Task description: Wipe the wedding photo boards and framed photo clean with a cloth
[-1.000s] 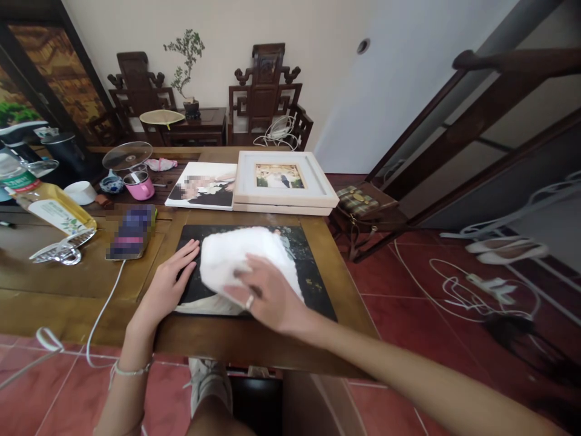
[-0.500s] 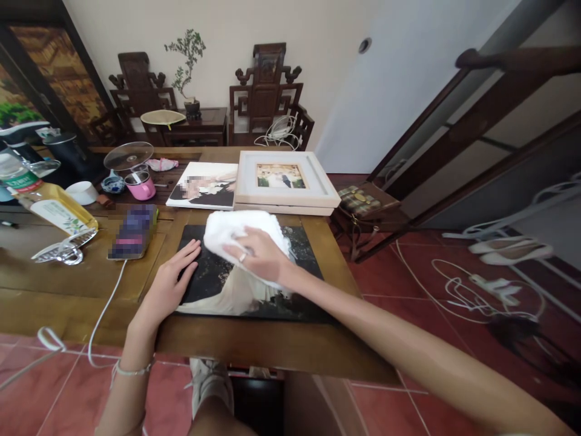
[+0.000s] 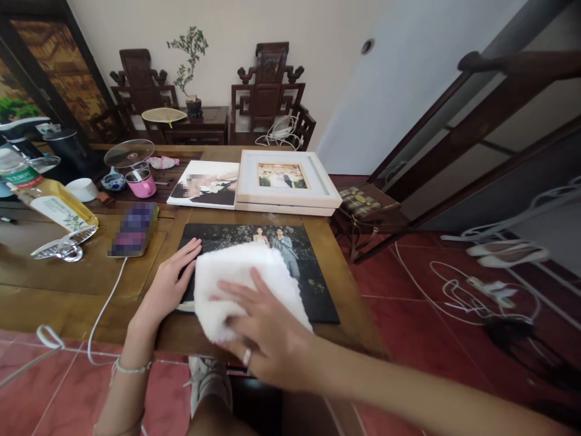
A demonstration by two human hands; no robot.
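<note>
A dark photo print [image 3: 303,275] of a couple lies flat at the near edge of the wooden table [image 3: 82,284]. My right hand [image 3: 263,330] presses a folded white cloth [image 3: 236,281] onto the print's near part, fingers spread flat over the cloth. My left hand [image 3: 170,284] rests open on the print's left edge, fingers stretched out, holding it down.
Behind the print lie a white framed photo [image 3: 285,181] and an unframed print [image 3: 204,184]. To the left are a phone with a white cable [image 3: 134,230], a hair clip [image 3: 63,248], an oil bottle [image 3: 45,203] and a pink cup [image 3: 141,184]. Cables [image 3: 481,284] lie on the red floor at right.
My right hand has drawn the white cloth from the print's far part toward me to its near edge, uncovering the couple. My left hand has stayed in place.
</note>
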